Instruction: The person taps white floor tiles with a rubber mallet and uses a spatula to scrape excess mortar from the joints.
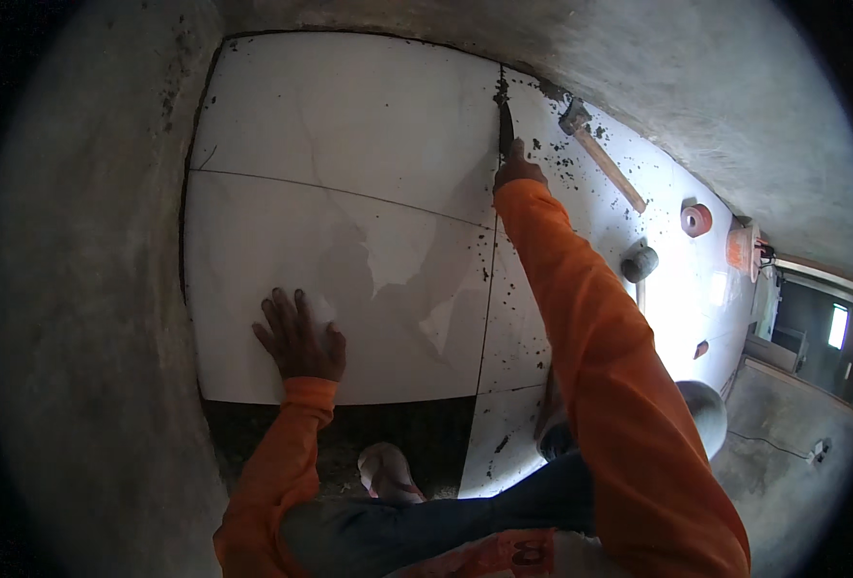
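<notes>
My left hand (301,339) lies flat with spread fingers on a large white floor tile (253,241), near its front edge. My right hand (520,173) reaches far forward to the joint on the right side of the tiles. Its fingers are closed, with the index finger stretched along a dark, thin, pointed blade (506,127) that looks like a trowel's. The blade stands at the joint beside the far tile (349,106); its handle is hidden in my hand. Dark crumbs of mortar lie along this joint.
A hammer (612,171) with a wooden handle lies right of my right hand. Nearer are a grey-headed mallet (640,263), a reddish roll (696,220) and an orange bucket (740,249). Bare dark mortar bed (426,424) surrounds my foot. Concrete walls (89,289) border the floor.
</notes>
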Action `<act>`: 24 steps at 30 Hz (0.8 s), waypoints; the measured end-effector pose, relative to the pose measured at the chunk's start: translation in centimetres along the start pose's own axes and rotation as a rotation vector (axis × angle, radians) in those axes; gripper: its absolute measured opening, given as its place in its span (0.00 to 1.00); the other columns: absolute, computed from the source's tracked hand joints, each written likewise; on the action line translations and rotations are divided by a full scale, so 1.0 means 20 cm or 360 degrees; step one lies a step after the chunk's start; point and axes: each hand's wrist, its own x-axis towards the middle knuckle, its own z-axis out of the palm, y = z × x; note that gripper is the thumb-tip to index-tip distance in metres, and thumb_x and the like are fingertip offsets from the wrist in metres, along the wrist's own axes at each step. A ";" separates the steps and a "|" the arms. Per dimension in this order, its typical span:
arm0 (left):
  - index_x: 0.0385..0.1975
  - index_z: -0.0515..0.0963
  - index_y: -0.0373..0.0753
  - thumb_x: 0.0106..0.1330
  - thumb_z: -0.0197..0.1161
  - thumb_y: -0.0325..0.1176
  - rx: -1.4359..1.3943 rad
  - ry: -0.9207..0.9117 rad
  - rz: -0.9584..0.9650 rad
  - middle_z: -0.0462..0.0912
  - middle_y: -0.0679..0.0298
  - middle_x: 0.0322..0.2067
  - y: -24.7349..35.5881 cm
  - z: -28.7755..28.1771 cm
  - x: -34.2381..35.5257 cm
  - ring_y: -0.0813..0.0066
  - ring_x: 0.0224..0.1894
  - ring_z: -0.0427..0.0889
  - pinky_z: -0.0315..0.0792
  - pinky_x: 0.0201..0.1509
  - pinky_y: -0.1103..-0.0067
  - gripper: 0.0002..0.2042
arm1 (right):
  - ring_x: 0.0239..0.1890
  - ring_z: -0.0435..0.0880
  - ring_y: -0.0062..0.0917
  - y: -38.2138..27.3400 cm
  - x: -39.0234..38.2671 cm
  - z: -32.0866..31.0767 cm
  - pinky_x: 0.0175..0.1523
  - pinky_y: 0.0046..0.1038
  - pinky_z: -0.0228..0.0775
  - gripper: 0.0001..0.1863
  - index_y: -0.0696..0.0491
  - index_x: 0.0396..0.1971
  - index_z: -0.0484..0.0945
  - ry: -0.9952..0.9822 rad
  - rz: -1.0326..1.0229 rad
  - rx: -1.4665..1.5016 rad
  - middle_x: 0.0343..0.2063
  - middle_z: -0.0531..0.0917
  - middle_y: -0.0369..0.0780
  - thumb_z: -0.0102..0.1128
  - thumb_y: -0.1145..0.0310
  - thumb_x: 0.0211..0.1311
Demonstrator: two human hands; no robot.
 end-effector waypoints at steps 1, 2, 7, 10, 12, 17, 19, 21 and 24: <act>0.62 0.57 0.36 0.57 0.53 0.42 -0.0011 0.0006 0.0000 0.51 0.46 0.65 -0.01 -0.01 0.00 0.44 0.67 0.48 0.42 0.63 0.45 0.32 | 0.44 0.80 0.48 0.04 -0.01 0.02 0.48 0.42 0.73 0.28 0.43 0.62 0.53 0.0045 -0.0040 0.0005 0.41 0.79 0.52 0.46 0.65 0.61; 0.62 0.57 0.36 0.56 0.53 0.42 0.0019 0.0011 -0.0003 0.51 0.46 0.64 -0.02 0.00 -0.01 0.44 0.67 0.49 0.43 0.63 0.45 0.33 | 0.44 0.80 0.48 0.09 -0.04 0.06 0.48 0.42 0.73 0.28 0.43 0.62 0.53 0.0056 -0.0039 0.0000 0.41 0.79 0.52 0.46 0.65 0.61; 0.62 0.56 0.37 0.59 0.49 0.44 -0.0010 0.0045 -0.0039 0.50 0.46 0.65 -0.05 0.00 -0.01 0.44 0.67 0.48 0.40 0.64 0.45 0.31 | 0.43 0.79 0.52 0.23 -0.13 0.11 0.48 0.41 0.72 0.24 0.46 0.58 0.59 0.0035 -0.0413 -0.0299 0.41 0.79 0.54 0.46 0.60 0.62; 0.62 0.56 0.37 0.59 0.49 0.44 -0.0042 -0.0012 -0.0004 0.50 0.46 0.65 0.00 0.00 -0.01 0.43 0.67 0.48 0.40 0.64 0.45 0.31 | 0.45 0.78 0.51 0.16 0.06 -0.02 0.48 0.42 0.72 0.22 0.47 0.56 0.61 0.0030 -0.0433 -0.0348 0.41 0.79 0.53 0.46 0.60 0.62; 0.63 0.56 0.37 0.58 0.50 0.44 -0.0054 -0.0049 -0.0018 0.50 0.46 0.65 0.03 0.02 0.01 0.43 0.67 0.47 0.39 0.64 0.45 0.32 | 0.47 0.77 0.50 0.10 0.20 -0.12 0.48 0.42 0.72 0.21 0.48 0.55 0.63 0.0011 -0.0423 -0.0376 0.42 0.79 0.51 0.46 0.60 0.62; 0.62 0.56 0.36 0.56 0.52 0.44 0.0062 -0.0001 -0.0023 0.52 0.45 0.64 -0.08 -0.01 -0.02 0.43 0.66 0.50 0.43 0.62 0.43 0.33 | 0.44 0.78 0.47 0.21 -0.09 0.15 0.45 0.43 0.73 0.17 0.50 0.48 0.69 0.0167 -0.0257 -0.0149 0.39 0.80 0.48 0.45 0.60 0.62; 0.62 0.56 0.36 0.56 0.52 0.44 0.0048 0.0018 -0.0022 0.52 0.45 0.64 -0.05 0.01 -0.01 0.43 0.66 0.50 0.43 0.62 0.42 0.33 | 0.41 0.79 0.47 0.39 -0.06 0.14 0.44 0.43 0.72 0.13 0.52 0.42 0.72 0.0192 -0.0871 -0.0526 0.37 0.80 0.49 0.44 0.62 0.62; 0.62 0.56 0.36 0.56 0.51 0.44 0.0123 -0.0002 -0.0019 0.52 0.45 0.64 -0.04 -0.01 -0.01 0.43 0.67 0.49 0.43 0.62 0.42 0.33 | 0.40 0.80 0.44 0.26 0.09 -0.16 0.43 0.41 0.72 0.14 0.52 0.43 0.73 0.0163 -0.0884 -0.0607 0.33 0.80 0.50 0.43 0.64 0.62; 0.62 0.56 0.36 0.57 0.49 0.45 0.0093 0.0041 0.0005 0.52 0.45 0.64 -0.02 0.03 -0.01 0.43 0.67 0.50 0.44 0.62 0.43 0.33 | 0.52 0.75 0.41 0.03 0.16 -0.49 0.53 0.36 0.69 0.16 0.52 0.47 0.74 0.0252 -0.0654 -0.0330 0.47 0.78 0.47 0.48 0.66 0.61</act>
